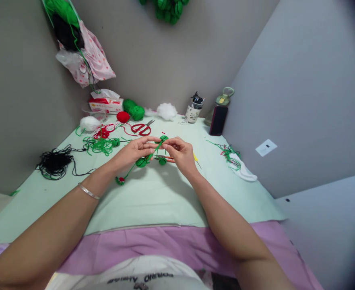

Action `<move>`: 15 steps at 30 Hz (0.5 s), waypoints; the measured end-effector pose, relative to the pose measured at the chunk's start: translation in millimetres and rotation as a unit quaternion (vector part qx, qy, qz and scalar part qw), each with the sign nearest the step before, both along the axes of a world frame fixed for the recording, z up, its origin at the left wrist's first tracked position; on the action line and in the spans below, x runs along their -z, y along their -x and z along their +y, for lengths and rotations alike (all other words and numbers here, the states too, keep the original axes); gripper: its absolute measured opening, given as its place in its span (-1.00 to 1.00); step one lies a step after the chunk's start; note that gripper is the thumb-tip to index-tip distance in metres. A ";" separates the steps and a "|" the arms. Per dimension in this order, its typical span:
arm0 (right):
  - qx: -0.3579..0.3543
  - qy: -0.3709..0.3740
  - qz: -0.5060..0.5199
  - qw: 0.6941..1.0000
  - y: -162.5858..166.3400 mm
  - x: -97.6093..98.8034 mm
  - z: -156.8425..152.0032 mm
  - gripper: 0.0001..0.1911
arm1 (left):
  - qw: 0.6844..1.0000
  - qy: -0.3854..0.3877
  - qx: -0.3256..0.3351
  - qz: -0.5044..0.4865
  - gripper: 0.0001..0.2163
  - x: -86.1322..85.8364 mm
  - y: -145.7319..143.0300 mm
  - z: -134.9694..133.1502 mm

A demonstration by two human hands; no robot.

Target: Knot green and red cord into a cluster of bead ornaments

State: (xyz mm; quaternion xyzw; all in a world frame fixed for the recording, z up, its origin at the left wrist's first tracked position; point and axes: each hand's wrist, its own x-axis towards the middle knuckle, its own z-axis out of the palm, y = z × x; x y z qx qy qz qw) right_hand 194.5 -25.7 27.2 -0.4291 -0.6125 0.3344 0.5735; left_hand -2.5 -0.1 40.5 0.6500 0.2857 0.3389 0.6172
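My left hand [134, 152] and my right hand [181, 152] meet over the pale green table [153, 197]. Both pinch a small green crocheted piece [163, 139] at their fingertips. A green yarn strand runs down from it, strung with green crocheted balls [141, 162] and ending in a small red and green piece [120, 181] that rests on the table. A silver bangle [88, 191] circles my left wrist. Under my right hand lies an orange-handled tool [167, 159], partly hidden.
Red scissors [141, 128], a red yarn ball [123, 117], green yarn balls [134, 108], white stuffing [167, 110], a tissue box [106, 104] and a jar [193, 112] stand at the back. Black cord [54, 162] lies left, yarn scraps [230, 155] right.
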 end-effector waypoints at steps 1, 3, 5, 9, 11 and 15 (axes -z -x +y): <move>0.002 -0.005 -0.003 1.000 0.1 -0.2 0.2 -0.90 | 1.000 -0.001 0.000 0.001 -0.49 -0.3 0.0 -0.2; 0.009 -0.016 -0.011 1.000 0.6 -0.7 0.3 -0.92 | 1.000 -0.002 0.001 0.001 -0.49 -0.5 0.0 -0.6; 0.017 -0.029 -0.027 0.999 1.4 -1.4 -0.1 -0.95 | 1.000 0.000 0.005 0.000 -0.51 -0.1 0.0 -0.7; 0.034 -0.055 -0.060 0.996 2.9 -1.2 -2.0 -0.95 | 1.000 0.001 0.008 0.000 -0.53 2.0 0.1 0.0; 0.034 -0.063 -0.066 0.995 3.3 0.0 -2.6 -0.93 | 1.000 0.003 0.011 -0.003 -0.52 2.9 0.1 0.7; 0.029 -0.072 -0.063 0.995 4.2 4.3 -1.1 -0.95 | 1.000 0.013 0.018 -0.009 -0.51 4.0 -0.9 1.0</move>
